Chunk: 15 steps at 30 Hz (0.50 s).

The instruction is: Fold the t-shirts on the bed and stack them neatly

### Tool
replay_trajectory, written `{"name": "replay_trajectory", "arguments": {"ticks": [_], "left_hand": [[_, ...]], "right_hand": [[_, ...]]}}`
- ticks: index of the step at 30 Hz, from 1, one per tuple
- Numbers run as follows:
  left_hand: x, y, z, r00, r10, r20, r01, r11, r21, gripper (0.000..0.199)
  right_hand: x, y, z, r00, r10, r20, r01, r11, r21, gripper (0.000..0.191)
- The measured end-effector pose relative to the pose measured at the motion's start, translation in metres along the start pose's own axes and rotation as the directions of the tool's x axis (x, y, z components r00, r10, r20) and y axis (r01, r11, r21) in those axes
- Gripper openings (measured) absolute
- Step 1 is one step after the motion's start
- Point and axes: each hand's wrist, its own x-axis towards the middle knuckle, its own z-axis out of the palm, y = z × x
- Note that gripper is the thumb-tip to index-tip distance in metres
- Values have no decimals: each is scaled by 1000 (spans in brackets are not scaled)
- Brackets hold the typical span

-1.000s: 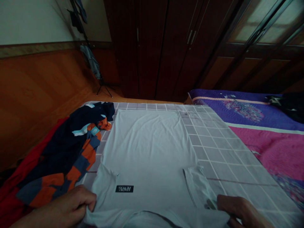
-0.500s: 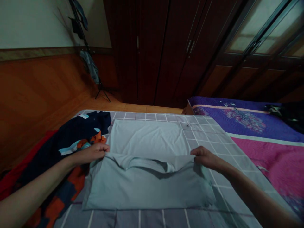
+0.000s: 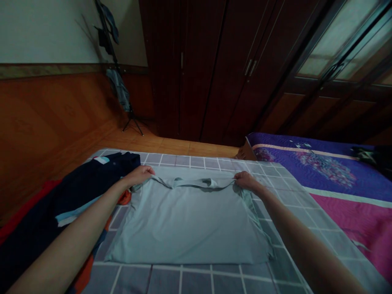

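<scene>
A pale grey-green shirt [image 3: 186, 222] lies on the grey checked sheet [image 3: 196, 281], its neckline at the far side. My left hand [image 3: 139, 174] is closed on the shirt's left shoulder corner. At the opposite shoulder, my right hand [image 3: 245, 180] pinches the fabric. The edge between the hands is lifted and sags slightly around the collar opening. Beyond it, a strip of the shirt's lower layer shows flat on the sheet.
Dark blue clothes [image 3: 101, 175] with orange and red pieces are heaped at the left. A bed with a purple and pink cover [image 3: 343, 204] stands at the right. Behind are a dark wardrobe [image 3: 196, 73] and a coat stand [image 3: 114, 53].
Both hands have moved away from me, carrying the shirt's shoulder edge over most of the lower layer. The upper fabric now spreads farther across the sheet.
</scene>
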Motion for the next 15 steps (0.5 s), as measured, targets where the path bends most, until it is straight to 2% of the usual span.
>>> {"name": "replay_trajectory", "arguments": {"ticks": [3,7,9,13,15], "left_hand": [[-3,-6,1,999,37,-11,-36,999,33,28],[-12,-10,2,995,99,14,-100,987,127,36],[-11,-11,3,992,124,-2,-122,978,170,35],[-4,-14,8,985,140,-105,-119,976,183,31],[-1,-14,11,978,137,-155,-107,976,188,36]], "right_hand": [[-9,-2,4,997,-63,-47,54,986,-159,15],[-27,-17,17,969,-235,-80,205,939,-276,47],[-30,-25,27,948,-309,-74,274,915,-297,51],[-17,-32,40,932,-328,-155,269,912,-311,22],[-7,-30,43,927,-291,-236,214,928,-306,20]]}}
